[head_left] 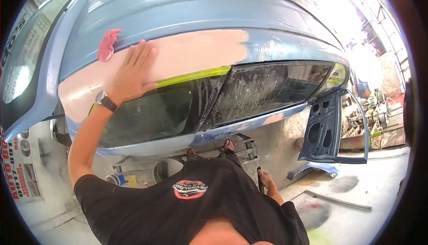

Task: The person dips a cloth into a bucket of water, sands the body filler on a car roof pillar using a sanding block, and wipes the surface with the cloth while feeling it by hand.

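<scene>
My left hand [133,68] lies flat with fingers stretched out on a pinkish filler patch [200,48] along the car's roof edge. A watch [106,101] is on that wrist. Just beyond the fingers, a crumpled pink cloth [107,45] rests on the blue roof [178,8]. Yellow-green masking tape [196,76] runs along the top of the window below the patch. Down by my side, my right hand [267,182] is closed around a narrow dark object [260,180], seen edge-on; its kind I cannot make out.
The car's dusty side windows [272,86] face me. A detached door [323,126] stands at the right, with a blue body panel [314,169] on the floor beside it. A bucket [167,169] sits near my feet. A long strip [339,200] lies on the floor.
</scene>
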